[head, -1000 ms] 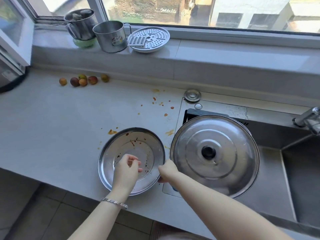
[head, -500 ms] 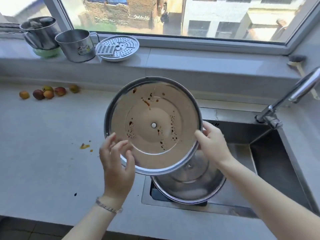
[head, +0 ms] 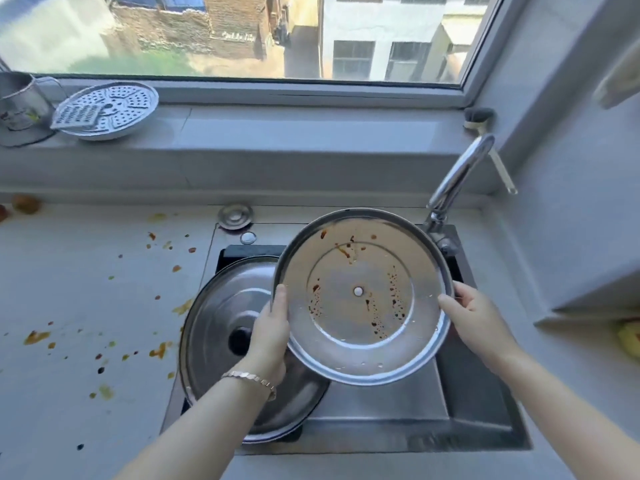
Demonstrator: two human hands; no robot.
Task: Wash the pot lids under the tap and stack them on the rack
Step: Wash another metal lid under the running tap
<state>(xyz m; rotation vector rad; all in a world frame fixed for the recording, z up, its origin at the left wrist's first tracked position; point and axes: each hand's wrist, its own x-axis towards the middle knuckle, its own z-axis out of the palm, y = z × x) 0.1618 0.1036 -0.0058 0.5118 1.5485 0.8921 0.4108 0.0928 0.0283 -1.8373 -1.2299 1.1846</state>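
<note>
A steel pot lid point(head: 360, 299) is held up over the sink, its underside facing me and spotted with brown sauce stains. My left hand point(head: 268, 334) grips its left rim and my right hand point(head: 474, 320) grips its right rim. A larger steel lid point(head: 221, 327) with a black knob lies knob-up over the sink's left part, partly behind my left hand. The chrome tap point(head: 457, 178) rises just beyond the held lid's upper right edge; no water is seen running.
The sink point(head: 478, 403) is dark steel, its right basin open. Food scraps dot the counter point(head: 86, 323) at left. On the window sill stand a perforated steamer plate point(head: 107, 109), a steel mug point(head: 20, 102) and a brush point(head: 479, 117).
The stained lid was lifted off the counter at left, turned up, and carried right over the sink toward the tap. Both hands now grip its rim; my view shifted right.
</note>
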